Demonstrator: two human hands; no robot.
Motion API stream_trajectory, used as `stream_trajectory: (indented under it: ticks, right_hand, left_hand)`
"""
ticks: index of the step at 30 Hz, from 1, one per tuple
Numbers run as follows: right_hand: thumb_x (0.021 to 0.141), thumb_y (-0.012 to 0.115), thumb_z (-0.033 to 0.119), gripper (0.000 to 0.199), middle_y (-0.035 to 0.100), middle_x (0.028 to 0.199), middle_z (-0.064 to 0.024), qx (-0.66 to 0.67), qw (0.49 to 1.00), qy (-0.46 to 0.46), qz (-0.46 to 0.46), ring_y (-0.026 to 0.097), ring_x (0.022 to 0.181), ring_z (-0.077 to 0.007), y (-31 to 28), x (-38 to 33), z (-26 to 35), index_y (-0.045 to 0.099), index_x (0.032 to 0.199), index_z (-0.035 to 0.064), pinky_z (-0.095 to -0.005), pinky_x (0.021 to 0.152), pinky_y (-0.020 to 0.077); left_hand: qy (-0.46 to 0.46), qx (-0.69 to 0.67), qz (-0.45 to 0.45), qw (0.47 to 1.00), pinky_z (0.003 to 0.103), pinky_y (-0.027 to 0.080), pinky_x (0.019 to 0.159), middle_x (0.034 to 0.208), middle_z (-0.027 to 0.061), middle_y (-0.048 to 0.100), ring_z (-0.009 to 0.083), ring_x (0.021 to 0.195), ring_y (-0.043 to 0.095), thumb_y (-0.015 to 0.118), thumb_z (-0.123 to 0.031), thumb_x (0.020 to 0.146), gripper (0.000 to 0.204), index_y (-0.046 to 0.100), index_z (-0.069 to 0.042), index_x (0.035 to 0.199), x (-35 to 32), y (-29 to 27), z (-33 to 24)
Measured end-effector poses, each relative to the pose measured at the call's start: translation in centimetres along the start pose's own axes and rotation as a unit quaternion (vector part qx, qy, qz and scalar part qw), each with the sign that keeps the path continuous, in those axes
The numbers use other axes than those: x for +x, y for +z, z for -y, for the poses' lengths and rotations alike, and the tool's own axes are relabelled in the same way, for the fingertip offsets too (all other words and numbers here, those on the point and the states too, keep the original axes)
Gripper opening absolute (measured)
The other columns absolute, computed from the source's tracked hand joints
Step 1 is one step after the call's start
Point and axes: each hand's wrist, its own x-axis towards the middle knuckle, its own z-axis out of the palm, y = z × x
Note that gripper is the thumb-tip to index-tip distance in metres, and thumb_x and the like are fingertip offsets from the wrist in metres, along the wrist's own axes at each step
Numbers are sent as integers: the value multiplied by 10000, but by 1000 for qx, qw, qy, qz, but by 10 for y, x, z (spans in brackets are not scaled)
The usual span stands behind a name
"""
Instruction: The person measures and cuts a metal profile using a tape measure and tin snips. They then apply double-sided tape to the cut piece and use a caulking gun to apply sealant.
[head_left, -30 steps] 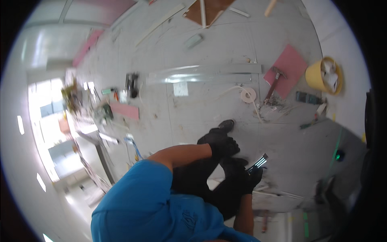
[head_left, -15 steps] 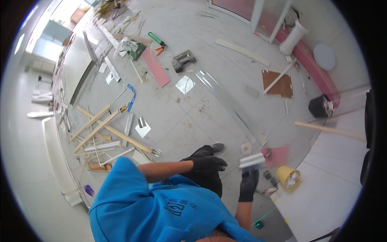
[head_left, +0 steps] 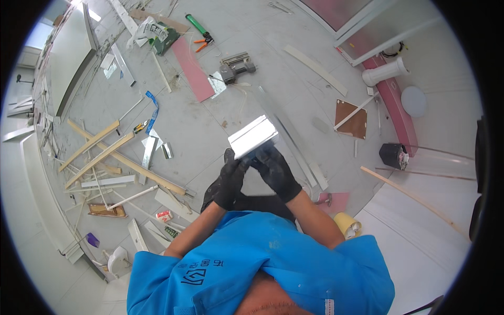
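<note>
Near the middle of the frame, both hands in black work gloves hold up a short silvery-white aluminium profile piece (head_left: 253, 137) with ribbed channels along its face. The left hand (head_left: 231, 181) closes on the piece's lower left end from below, fingers curled against its underside. The right hand (head_left: 275, 170) grips the lower right edge, fingers wrapped round it. The piece sits tilted, its right end higher than its left, held above the pale tiled floor (head_left: 199, 126).

The person wears a bright blue short-sleeved shirt (head_left: 262, 262) that fills the lower middle of the frame, bare forearms rising from it to the gloves.

Directly behind the held piece, a long thin metal strip (head_left: 294, 144) lies on the floor, running from the upper middle down to the right. Above it, in the upper middle, rests a grey power tool (head_left: 236, 65), just beside a flat pink rectangular strip (head_left: 191, 71). Further up lies a green caulking-gun tube (head_left: 198, 25) near orange-handled pliers (head_left: 202, 44).

At the left, several long wooden battens (head_left: 100, 152) lie crossed, with a blue-framed hacksaw (head_left: 152, 110) near them. At the right sit a brown square board (head_left: 350, 118), a black bucket (head_left: 394, 155), a white pedestal-shaped ceramic part (head_left: 386, 72) and a round white disc (head_left: 415, 101). A yellow tape roll (head_left: 347, 224) lies just beside the right elbow.
</note>
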Motion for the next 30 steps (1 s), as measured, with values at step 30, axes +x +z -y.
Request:
stream_trajectory:
  ticks: [30]
  right_hand:
    - [1020, 546, 118, 217, 621, 1008, 2, -39, 941, 301, 146, 628, 941, -98, 16, 675, 404, 564, 1232, 78, -266, 834, 558]
  left_hand:
    - [23, -153, -295, 943, 281, 514, 797, 954, 56, 688, 132, 873, 635, 582, -200, 1013, 254, 672, 29, 1078, 661, 71, -225]
